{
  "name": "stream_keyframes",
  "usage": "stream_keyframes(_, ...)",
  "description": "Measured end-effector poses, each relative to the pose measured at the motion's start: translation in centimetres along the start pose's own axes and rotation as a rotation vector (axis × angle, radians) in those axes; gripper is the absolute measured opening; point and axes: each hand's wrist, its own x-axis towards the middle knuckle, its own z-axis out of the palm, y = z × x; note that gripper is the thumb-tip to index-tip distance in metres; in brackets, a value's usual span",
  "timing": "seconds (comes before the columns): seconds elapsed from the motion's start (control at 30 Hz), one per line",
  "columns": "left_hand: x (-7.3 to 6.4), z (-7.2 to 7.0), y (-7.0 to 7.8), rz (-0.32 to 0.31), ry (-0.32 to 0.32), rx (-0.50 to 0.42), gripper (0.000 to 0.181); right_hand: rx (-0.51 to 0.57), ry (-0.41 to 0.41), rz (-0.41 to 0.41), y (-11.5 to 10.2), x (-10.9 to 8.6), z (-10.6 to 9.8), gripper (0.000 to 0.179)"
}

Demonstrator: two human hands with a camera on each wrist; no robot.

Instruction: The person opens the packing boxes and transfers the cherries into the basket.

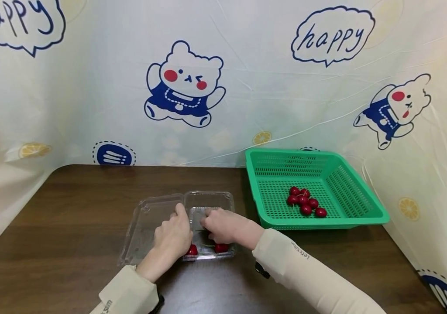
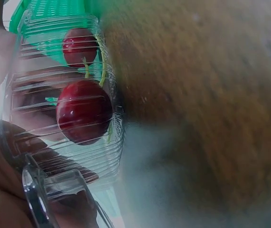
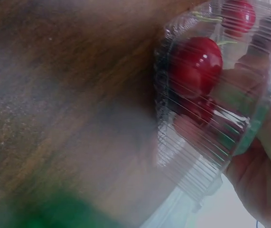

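Note:
A clear hinged plastic box (image 1: 227,196) lies on the table with its lid (image 1: 145,218) folded open to the left. My left hand (image 1: 172,237) grips the box along the hinge side. Inside the tray are two red cherries with green stems, the left cherry (image 1: 192,250) and the right cherry (image 1: 221,248), by the front wall. My right hand (image 1: 227,226) reaches down into the tray, its fingers curled. Through the ribbed wall in the right wrist view, a dark red cherry (image 3: 199,108) shows at those fingers, partly hidden behind the nearer cherry (image 3: 196,66).
A green perforated basket (image 1: 365,220) stands to the right, with several cherries (image 1: 303,199) on its floor. The brown wooden table (image 1: 50,244) meets a printed curtain (image 1: 247,100) at the back and sides.

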Motion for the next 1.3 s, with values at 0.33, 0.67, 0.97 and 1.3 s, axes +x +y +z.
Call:
stream_keyframes(0.33,0.1,-0.1,0.0,0.001,-0.007,-0.005,0.034,-0.027,0.023,0.034,-0.1,0.0,0.4,0.013)
stream_keyframes(0.67,0.1,-0.1,0.2,0.001,0.016,-0.001,0.033,-0.014,0.019,0.081,-0.5,-0.1,0.7,0.021)
stream_keyframes(0.97,0.1,-0.1,0.2,0.001,0.035,0.004,0.034,-0.012,0.018,0.069,-0.3,0.0,0.9,0.023)
stream_keyframes(1.3,0.0,-0.1,0.3,0.005,0.041,-0.004,0.032,-0.021,0.028,0.058,-0.2,-0.2,1.1,0.023)
